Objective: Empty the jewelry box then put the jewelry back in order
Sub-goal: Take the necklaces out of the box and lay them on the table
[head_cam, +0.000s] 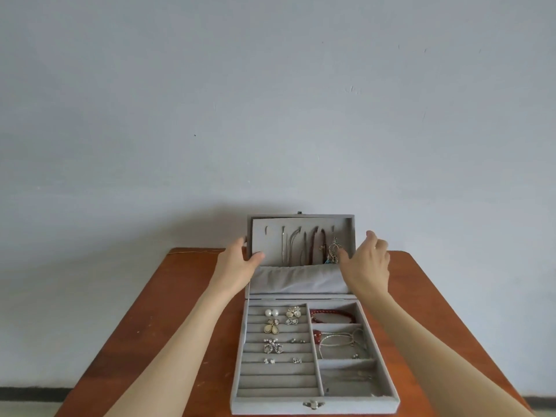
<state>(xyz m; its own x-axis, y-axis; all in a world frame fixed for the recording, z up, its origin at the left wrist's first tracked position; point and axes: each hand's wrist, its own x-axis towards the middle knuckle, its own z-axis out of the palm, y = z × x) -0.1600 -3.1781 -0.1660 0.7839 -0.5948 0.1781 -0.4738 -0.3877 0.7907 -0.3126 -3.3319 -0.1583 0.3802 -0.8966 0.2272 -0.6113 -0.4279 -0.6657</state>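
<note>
Both my bare forearms reach forward from the bottom corners, the left from about 7 o'clock and the right from about 5 o'clock, converging toward 12. My left hand (237,261) is turned thumb-inward, thumb pointing to 3 o'clock and fingers wrapped out of sight at 12, a light grip closed on an edge. My right hand (368,263) is open, back toward me, fingers loosely spread and raised toward 12, thumb angled to 10 o'clock, closed on nothing. The two hands are level, well apart.

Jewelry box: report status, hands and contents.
Left hand gripping the upright lid; right hand open beside it. Jewelry box open, still full. Nothing obstructing.
</note>
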